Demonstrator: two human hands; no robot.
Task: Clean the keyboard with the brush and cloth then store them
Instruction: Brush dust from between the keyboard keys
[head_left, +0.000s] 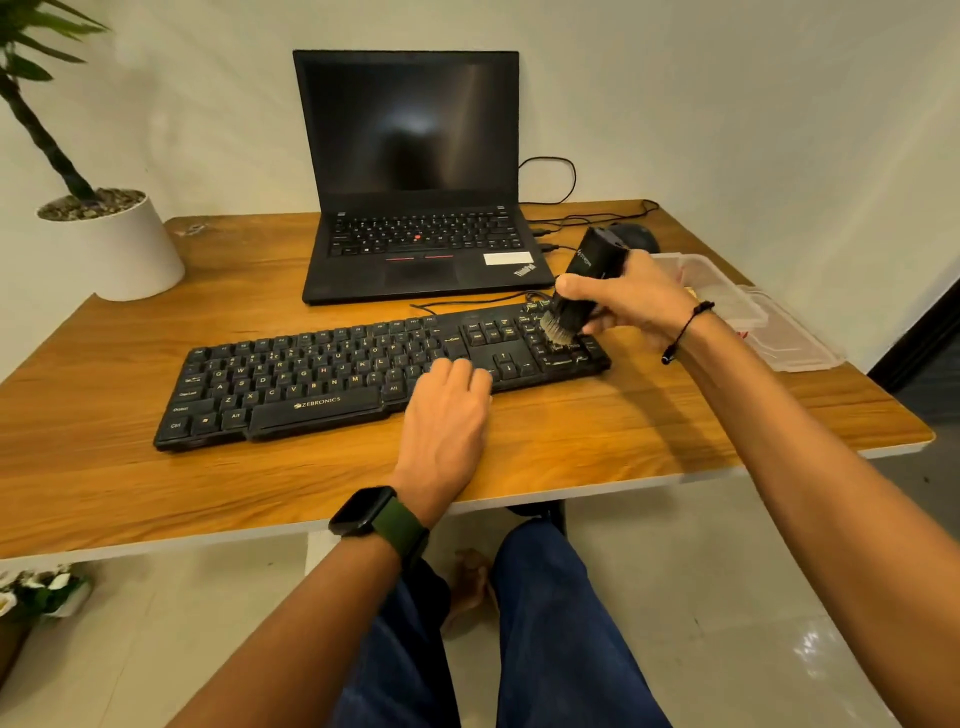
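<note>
Now brush (577, 296) on keyboard (322, 379).

"ZEBRONICS" reads clearly below the space bar of the black keyboard (363, 374), whose keys show pale letters. Farther back, the laptop (421, 208) carries "ThinkPad" on its right palm rest. The brush (582, 291) logo is unreadable.

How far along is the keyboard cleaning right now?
Early on. Nothing looks finished. In hand: the right hand grips the brush, its bristles on the number pad end of the keyboard, while the left hand rests on the keyboard's front edge. Left: the other keys, the cloth wipe (no cloth in view), and storing, perhaps in the clear container.
</note>
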